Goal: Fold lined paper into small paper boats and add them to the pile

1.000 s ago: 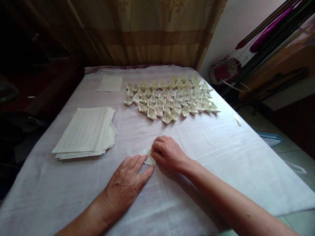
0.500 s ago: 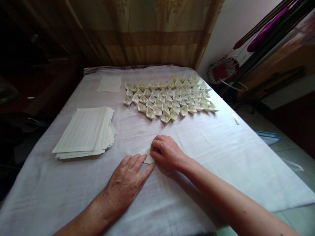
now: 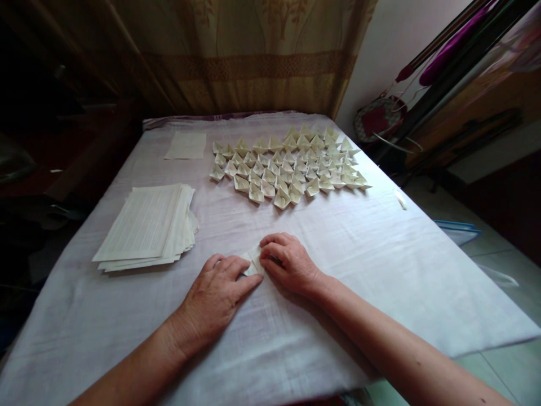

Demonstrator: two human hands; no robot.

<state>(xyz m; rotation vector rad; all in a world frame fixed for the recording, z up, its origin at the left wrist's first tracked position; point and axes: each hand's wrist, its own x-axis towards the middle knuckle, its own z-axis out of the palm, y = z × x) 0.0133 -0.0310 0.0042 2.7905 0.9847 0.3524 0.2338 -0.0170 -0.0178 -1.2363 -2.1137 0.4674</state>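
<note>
A small piece of folded paper (image 3: 254, 258) lies on the white cloth, mostly covered by my fingers. My left hand (image 3: 222, 288) grips its left side, with the thumb at the near edge and the fingers over the top. On the right side my right hand (image 3: 291, 264) has its curled fingers closed on the paper. Beyond my hands, several folded paper boats (image 3: 282, 197) stand in packed rows. A stack of paper sheets (image 3: 141, 223) lies left of my left hand.
A single paper sheet (image 3: 186, 145) lies at the far left of the cloth-covered table (image 3: 380, 282). A small white scrap (image 3: 399, 199) is near the right edge. Behind hangs a brown patterned curtain (image 3: 253, 67). A bag (image 3: 376, 121) hangs at the far right.
The folded paper has shifted slightly under my fingers, and a crease or flap now shows between my hands. Both hands stay close together around it. The view has moved slightly.
</note>
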